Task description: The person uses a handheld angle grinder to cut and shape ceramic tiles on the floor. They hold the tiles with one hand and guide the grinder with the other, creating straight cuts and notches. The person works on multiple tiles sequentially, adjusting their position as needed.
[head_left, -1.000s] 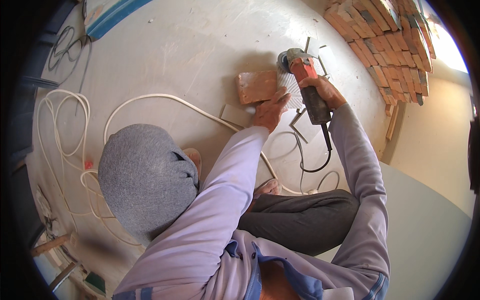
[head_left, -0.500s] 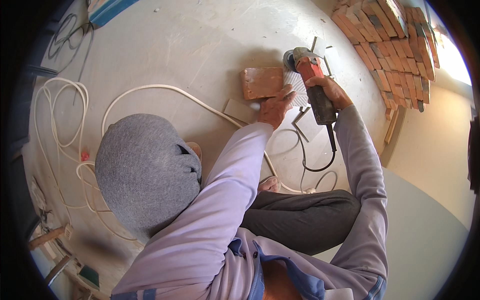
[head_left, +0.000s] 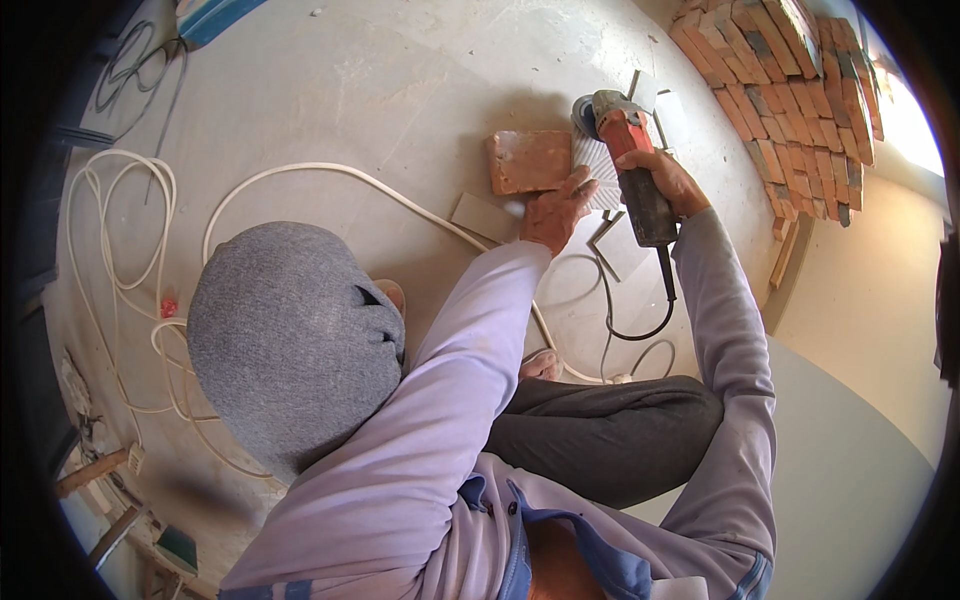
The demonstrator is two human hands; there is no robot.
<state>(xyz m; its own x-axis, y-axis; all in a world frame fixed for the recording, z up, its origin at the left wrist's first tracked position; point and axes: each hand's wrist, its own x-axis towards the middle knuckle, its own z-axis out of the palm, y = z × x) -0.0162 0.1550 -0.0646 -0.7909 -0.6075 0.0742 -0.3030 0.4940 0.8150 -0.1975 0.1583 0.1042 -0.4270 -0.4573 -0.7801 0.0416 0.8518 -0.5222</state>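
Note:
My right hand [head_left: 664, 184] is wrapped round the dark body of a red and black angle grinder [head_left: 636, 150], its disc at the far end over a pale ribbed tile [head_left: 598, 172]. A black cord hangs from the grinder's near end. My left hand [head_left: 556, 213] holds the tile down at its near left edge, fingers bent onto it. A reddish brick [head_left: 529, 162] lies just left of the tile, close to my left fingertips. Whether the disc touches the tile, I cannot tell.
Flat tile pieces [head_left: 481, 217] lie around the work on the dusty floor. Stacked bricks [head_left: 790, 110] stand at the far right by a wall. A white cable [head_left: 330, 166] loops across the left. A rounded grey cloth form [head_left: 295, 345] fills the near left.
The view has shifted slightly. My hands, the angle grinder and the tile keep nearly the same places, with the grinder's head a touch further right.

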